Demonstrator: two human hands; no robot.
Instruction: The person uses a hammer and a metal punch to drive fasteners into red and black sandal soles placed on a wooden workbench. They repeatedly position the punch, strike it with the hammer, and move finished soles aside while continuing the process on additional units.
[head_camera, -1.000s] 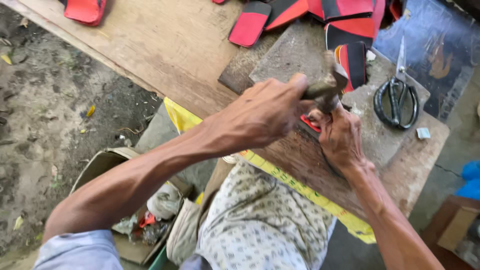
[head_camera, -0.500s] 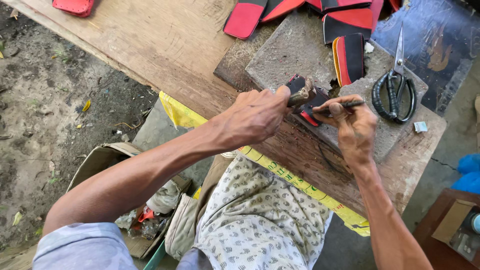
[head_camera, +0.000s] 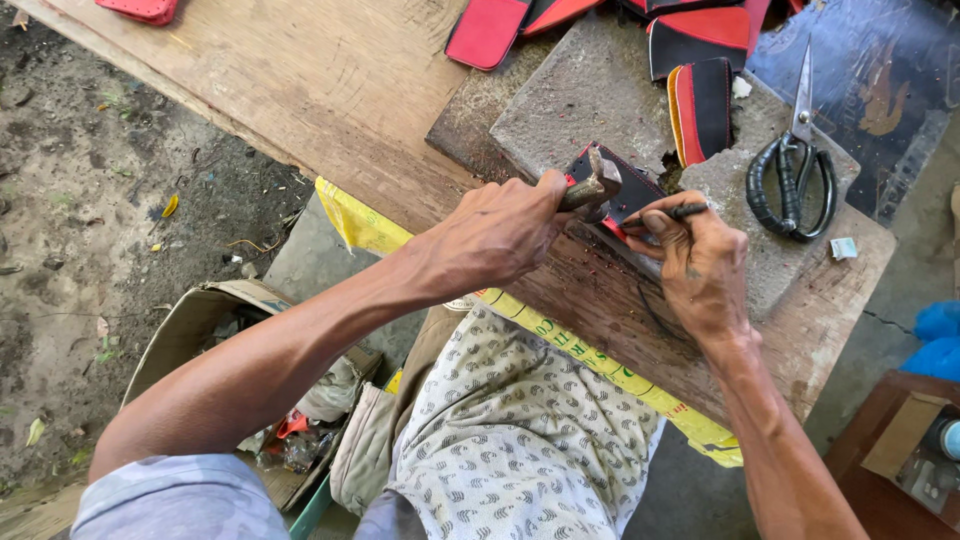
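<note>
Head view, left hand: the left hand is closing its fingers around a small hammer, head hanging just above the work.
Head view, right hand: the right hand is pinching a thin dark punch, tip touching the piece.
Head view, work: 1 red-and-black leather piece is lying on the grey stone slab, at its near edge on the wooden bench.
Head view, nearby: black scissors are lying well apart, to the right.
Doing it well: judging by this, keeping the punch steady and striking squarely is mattering most; fingers are sitting close to the hammer's path.
</note>
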